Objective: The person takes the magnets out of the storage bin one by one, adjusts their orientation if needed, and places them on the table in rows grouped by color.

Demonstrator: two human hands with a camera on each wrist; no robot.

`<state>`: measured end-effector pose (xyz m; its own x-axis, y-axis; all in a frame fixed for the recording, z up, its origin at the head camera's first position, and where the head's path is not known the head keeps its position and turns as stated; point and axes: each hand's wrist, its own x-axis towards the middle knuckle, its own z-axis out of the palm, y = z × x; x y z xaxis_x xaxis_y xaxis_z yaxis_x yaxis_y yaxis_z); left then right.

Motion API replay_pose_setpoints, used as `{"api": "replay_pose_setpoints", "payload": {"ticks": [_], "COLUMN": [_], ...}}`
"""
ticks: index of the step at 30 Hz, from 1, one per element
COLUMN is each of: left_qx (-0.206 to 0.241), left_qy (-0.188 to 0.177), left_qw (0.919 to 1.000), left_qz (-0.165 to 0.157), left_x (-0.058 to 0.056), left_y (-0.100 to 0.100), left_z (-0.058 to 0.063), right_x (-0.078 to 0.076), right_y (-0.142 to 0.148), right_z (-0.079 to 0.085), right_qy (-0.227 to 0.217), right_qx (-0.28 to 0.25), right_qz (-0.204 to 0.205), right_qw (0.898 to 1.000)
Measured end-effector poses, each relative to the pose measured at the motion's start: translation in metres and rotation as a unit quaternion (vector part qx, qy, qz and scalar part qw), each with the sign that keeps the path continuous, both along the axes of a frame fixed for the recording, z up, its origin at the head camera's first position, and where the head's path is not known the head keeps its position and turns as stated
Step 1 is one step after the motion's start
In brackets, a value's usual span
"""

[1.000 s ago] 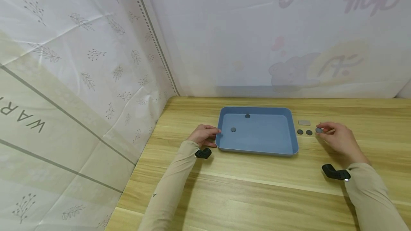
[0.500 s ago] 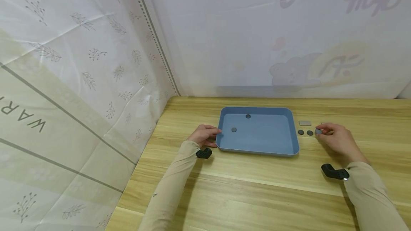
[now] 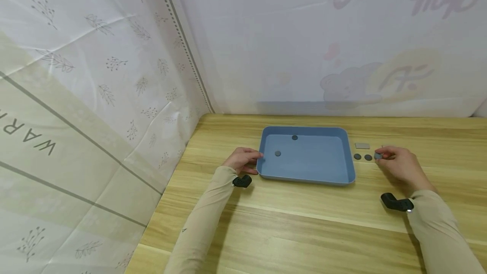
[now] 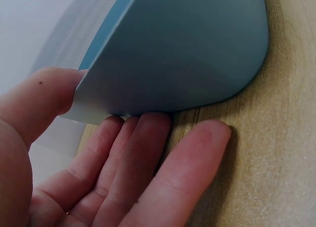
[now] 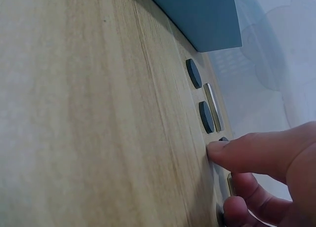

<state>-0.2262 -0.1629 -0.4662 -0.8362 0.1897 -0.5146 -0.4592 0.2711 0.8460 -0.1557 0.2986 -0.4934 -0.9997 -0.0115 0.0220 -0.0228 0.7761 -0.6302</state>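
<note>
My left hand (image 3: 242, 160) holds the left wall of a shallow blue tray (image 3: 310, 162); in the left wrist view one finger (image 4: 47, 91) hooks over the rim while others touch the outside wall. Two small grey discs, one disc (image 3: 277, 153) near the left and another disc (image 3: 294, 138) by the back wall, lie in the tray. Right of the tray, my right hand (image 3: 402, 164) pinches a grey disc (image 3: 377, 156) at the table surface. The disc is mostly covered by my thumb (image 5: 237, 153) in the right wrist view.
Two dark discs, a left disc (image 3: 357, 156) and a right disc (image 3: 367, 157), lie between tray and right hand. Behind them is a flat grey rectangular piece (image 3: 362, 146). A similar piece (image 3: 386, 146) is partly hidden by my fingers. A curtain (image 3: 266, 75) hangs behind the table.
My right hand has shifted slightly, and a second rectangular piece, hidden behind its fingers a second ago, now partly shows. My left hand stays on the tray wall.
</note>
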Motion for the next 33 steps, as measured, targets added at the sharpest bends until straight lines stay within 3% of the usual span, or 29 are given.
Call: {"api": "replay_pose_setpoints", "payload": {"ticks": [16,33], "left_qx": [0.003,0.004], "left_qy": [-0.002,-0.008], "left_qw": [1.0000,0.9999], "left_qz": [-0.001,0.007], "left_x": [-0.0023,-0.0001], "left_y": [0.0004,0.0009], "left_z": [-0.0003,-0.0001], "right_x": [-0.0014,-0.0038], "right_y": [0.0022,0.0031], "right_z": [0.0030,0.0051], "right_qy": [-0.050,-0.068], "right_qx": [-0.003,-0.011], "right_qz": [0.005,-0.009], "right_qw": [0.999,0.998]}}
